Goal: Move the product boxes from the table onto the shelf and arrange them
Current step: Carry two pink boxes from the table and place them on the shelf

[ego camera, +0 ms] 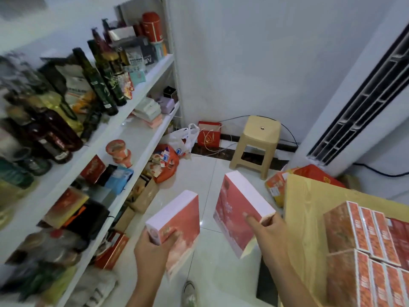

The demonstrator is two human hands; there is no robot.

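Product boxes: two pink ones in transit, left hand [155,247] grasping one [177,220], right hand [269,229] the other [238,209], neither on shelf [124,140]; orange stack [367,251] waits on worktop [305,209].

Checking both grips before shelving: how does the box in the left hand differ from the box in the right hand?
1. The left-hand box lies lower and nearer the shelf; the right-hand box is higher and nearer the table.
2. The left hand grips its box at the near bottom corner; the right hand grips its box at the side edge.

Both are flat pink-red boxes with white edges, held over the floor.
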